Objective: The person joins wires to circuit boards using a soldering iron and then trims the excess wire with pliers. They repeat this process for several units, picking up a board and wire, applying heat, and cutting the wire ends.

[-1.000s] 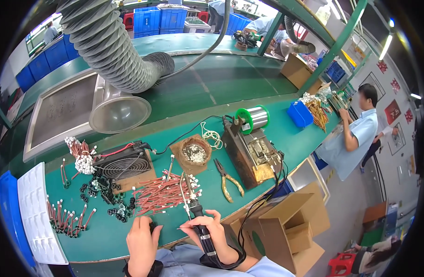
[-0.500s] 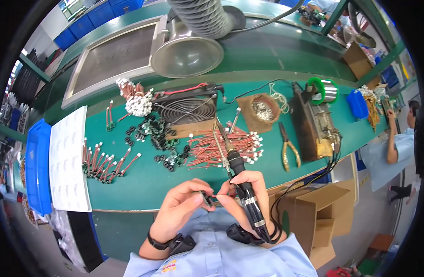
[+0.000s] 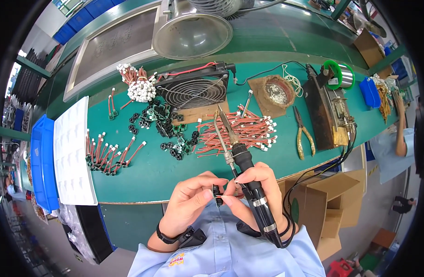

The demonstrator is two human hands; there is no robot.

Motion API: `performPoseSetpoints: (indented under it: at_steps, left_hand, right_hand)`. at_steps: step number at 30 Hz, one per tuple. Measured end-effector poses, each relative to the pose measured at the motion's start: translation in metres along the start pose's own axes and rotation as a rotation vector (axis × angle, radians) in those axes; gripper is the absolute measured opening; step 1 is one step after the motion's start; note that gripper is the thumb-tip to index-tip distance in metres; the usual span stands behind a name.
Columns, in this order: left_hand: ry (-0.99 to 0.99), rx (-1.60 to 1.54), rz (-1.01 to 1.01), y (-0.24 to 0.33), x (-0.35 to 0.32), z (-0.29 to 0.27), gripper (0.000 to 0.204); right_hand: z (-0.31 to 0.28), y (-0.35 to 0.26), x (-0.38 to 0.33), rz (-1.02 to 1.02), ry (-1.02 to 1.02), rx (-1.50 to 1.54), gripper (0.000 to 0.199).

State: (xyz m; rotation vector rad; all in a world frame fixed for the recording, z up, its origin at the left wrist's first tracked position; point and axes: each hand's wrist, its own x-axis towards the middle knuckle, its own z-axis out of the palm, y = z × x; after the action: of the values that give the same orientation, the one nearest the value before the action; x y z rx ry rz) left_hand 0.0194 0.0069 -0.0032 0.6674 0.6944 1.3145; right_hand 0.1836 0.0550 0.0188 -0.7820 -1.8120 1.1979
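Observation:
A small circuit board with black round parts (image 3: 217, 195) is pinched between thumb and fingers of my left hand (image 3: 189, 203). My right hand (image 3: 258, 187) grips a soldering iron (image 3: 250, 173) with a thin metal tube along its shaft. Its tip points up and away, over a heap of red-brown wire leads (image 3: 239, 134) with white plugs. The same hand's thumb and fingertip pinch a red wire (image 3: 240, 195) beside the board. Several loose small boards (image 3: 163, 122) lie left of that heap. Further left, boards with leads attached (image 3: 108, 159) stand in a cluster.
Behind the heap stands a black fan (image 3: 193, 90). To its right are a tin of solder scraps (image 3: 277, 90), pliers (image 3: 304, 134), a soldering station (image 3: 329, 111) and a green solder spool (image 3: 339, 76). A white tray (image 3: 75, 157) and a blue bin (image 3: 43, 161) line the left end.
The view has shifted slightly. The small board, tilted before, is now held more upright, and the fingers of both hands are closer together around it. The iron stays in my right hand.

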Motion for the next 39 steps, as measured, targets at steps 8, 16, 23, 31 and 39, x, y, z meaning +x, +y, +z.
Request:
performPoseSetpoints:
  at_steps: [8, 16, 23, 31, 39]
  left_hand:
    - [-0.004, -0.036, -0.034, -0.0005, 0.0020, 0.0011, 0.026]
    - [-0.032, -0.001, -0.003, -0.0027, 0.0038, 0.0002, 0.025]
    - [-0.009, 0.014, -0.001, -0.0028, 0.0030, 0.0019, 0.025]
    - [0.003, 0.013, 0.008, -0.0059, 0.0014, -0.0009, 0.025]
    - [0.013, 0.027, 0.010, -0.0066, 0.0031, 0.0015, 0.023]
  right_hand:
    - [-0.0028, -0.0039, 0.0054, -0.079, 0.052, -0.080, 0.045]
    - [-0.0031, -0.0010, 0.0069, -0.098, 0.072, -0.051, 0.046]
    - [-0.0037, 0.0015, 0.0060, -0.102, 0.082, -0.052, 0.046]
    - [-0.0030, -0.0004, 0.0072, -0.103, 0.108, -0.064, 0.044]
    - [-0.0058, 0.0007, 0.0085, -0.113, 0.123, -0.097, 0.044]
